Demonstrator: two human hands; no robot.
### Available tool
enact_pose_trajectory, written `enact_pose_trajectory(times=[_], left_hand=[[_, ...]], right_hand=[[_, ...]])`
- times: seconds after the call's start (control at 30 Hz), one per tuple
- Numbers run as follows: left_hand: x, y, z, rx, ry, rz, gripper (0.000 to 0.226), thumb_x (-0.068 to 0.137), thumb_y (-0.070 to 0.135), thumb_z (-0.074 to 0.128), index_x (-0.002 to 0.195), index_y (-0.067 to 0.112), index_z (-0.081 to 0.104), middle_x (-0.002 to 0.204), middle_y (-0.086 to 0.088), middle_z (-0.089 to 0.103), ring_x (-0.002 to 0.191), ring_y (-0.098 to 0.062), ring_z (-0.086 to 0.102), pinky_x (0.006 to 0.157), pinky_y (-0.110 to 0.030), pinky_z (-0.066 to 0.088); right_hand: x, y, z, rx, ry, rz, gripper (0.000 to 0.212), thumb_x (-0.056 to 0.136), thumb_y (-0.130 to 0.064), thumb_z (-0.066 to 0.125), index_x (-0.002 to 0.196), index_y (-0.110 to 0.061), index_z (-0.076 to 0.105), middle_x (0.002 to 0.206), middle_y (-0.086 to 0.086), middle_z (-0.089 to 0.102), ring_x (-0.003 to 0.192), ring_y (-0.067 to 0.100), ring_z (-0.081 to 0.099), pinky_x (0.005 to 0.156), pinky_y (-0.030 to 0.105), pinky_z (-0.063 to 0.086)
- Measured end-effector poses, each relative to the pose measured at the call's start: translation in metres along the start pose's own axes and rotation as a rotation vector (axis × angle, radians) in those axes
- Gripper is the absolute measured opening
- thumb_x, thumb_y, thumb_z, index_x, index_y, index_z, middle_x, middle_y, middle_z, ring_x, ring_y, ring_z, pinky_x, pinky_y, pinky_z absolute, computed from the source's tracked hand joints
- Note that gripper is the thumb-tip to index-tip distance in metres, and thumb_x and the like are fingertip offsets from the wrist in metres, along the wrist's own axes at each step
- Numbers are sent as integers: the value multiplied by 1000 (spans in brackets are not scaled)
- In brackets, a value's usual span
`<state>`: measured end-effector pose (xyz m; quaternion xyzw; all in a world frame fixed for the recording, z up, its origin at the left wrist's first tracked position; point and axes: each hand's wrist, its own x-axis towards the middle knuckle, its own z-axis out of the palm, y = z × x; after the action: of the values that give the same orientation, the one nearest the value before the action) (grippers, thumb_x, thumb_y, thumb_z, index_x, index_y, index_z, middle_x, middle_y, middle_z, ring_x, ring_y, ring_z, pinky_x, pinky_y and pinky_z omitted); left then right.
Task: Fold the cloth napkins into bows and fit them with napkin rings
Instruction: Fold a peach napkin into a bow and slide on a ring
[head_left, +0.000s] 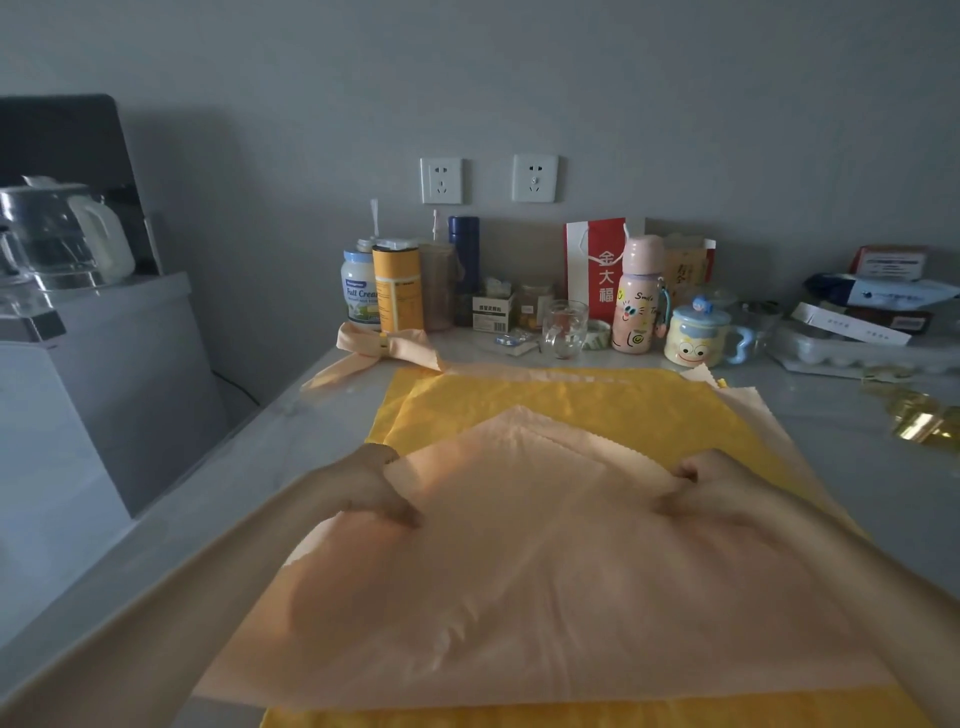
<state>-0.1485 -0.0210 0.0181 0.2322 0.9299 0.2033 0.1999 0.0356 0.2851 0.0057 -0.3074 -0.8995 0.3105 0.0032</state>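
Note:
A pale peach napkin (519, 561) lies spread in front of me on top of yellow napkins (545, 400), its far part folded toward me. My left hand (363, 491) pinches the cloth at its left side. My right hand (719, 488) pinches it at the right side. A finished peach bow (384, 349) with a ring round its middle lies at the back left of the counter. Gold napkin rings (919, 418) lie at the right edge.
Along the back wall stand tins (397, 288), a blue flask (464, 260), a glass cup (564, 328), a pink bottle (636, 296), a cartoon mug (696, 338) and a red bag (592, 270). Boxes (872, 312) pile at the right. A kettle (57, 234) stands on a unit at the left.

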Motion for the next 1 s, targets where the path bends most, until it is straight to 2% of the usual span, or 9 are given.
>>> enact_pose_trajectory(times=[0.07, 0.13, 0.23, 0.37, 0.43, 0.63, 0.83, 0.93, 1.0], left_hand=[[5, 0, 3, -57, -11, -12, 68, 73, 30, 80, 128, 5, 48, 108, 3, 45, 99, -19, 51, 70, -21, 39], [9, -6, 4, -94, 24, -5, 39, 78, 33, 75, 97, 2, 61, 87, 1, 46, 82, -20, 56, 52, -19, 31], [16, -15, 5, -113, 70, -22, 41, 86, 36, 65, 59, 12, 46, 65, 0, 39, 56, -12, 38, 48, -21, 26], [20, -17, 3, -174, 148, 12, 29, 80, 40, 71, 87, 13, 63, 94, -1, 56, 84, -17, 55, 66, -23, 42], [18, -16, 0, -195, 77, 1, 44, 74, 35, 79, 106, 12, 62, 104, -1, 55, 94, -19, 58, 75, -27, 47], [27, -18, 3, -203, 113, 0, 34, 82, 36, 71, 61, 13, 55, 67, 0, 47, 61, -14, 44, 54, -23, 34], [34, -9, 10, 64, 221, -11, 49, 94, 44, 48, 58, 11, 49, 58, 1, 40, 52, -13, 40, 52, -25, 31], [38, -7, 9, -32, 195, -7, 49, 92, 41, 54, 54, 12, 43, 59, 1, 39, 52, -14, 38, 51, -24, 29], [40, -11, 7, -186, 143, -16, 33, 88, 32, 63, 65, 10, 57, 73, -3, 52, 63, -16, 48, 58, -23, 37]], right_hand=[[1, 1, 2, -27, 53, -14, 53, 77, -29, 72, 55, -20, 24, 57, -3, 25, 54, 14, 25, 53, 29, 16], [1, 3, 7, -90, 121, -25, 53, 86, -34, 62, 55, -19, 22, 55, -2, 25, 53, 16, 25, 52, 30, 15], [0, 2, 17, -182, 177, -11, 51, 95, -39, 48, 53, -14, 30, 54, 0, 37, 52, 17, 36, 50, 29, 23], [2, -4, 19, -103, 217, -4, 41, 87, -32, 56, 59, -17, 32, 59, -2, 38, 56, 16, 36, 52, 30, 23], [4, -5, 17, -64, 203, -17, 40, 83, -28, 62, 59, -17, 33, 61, 1, 38, 58, 18, 37, 55, 31, 23], [4, -8, 19, -113, 284, 47, 44, 92, -27, 50, 52, -14, 34, 55, 1, 42, 53, 18, 39, 48, 28, 25], [9, -14, 21, -91, 278, 73, 28, 89, -24, 54, 66, -13, 42, 67, 2, 50, 62, 20, 47, 53, 29, 29], [14, -11, 18, 19, 255, 84, 19, 84, -25, 65, 73, -13, 55, 81, 3, 61, 78, 22, 56, 60, 29, 38], [16, -12, 13, 80, 208, 94, 20, 81, -22, 70, 71, -12, 56, 79, 4, 60, 73, 21, 55, 58, 28, 37]])
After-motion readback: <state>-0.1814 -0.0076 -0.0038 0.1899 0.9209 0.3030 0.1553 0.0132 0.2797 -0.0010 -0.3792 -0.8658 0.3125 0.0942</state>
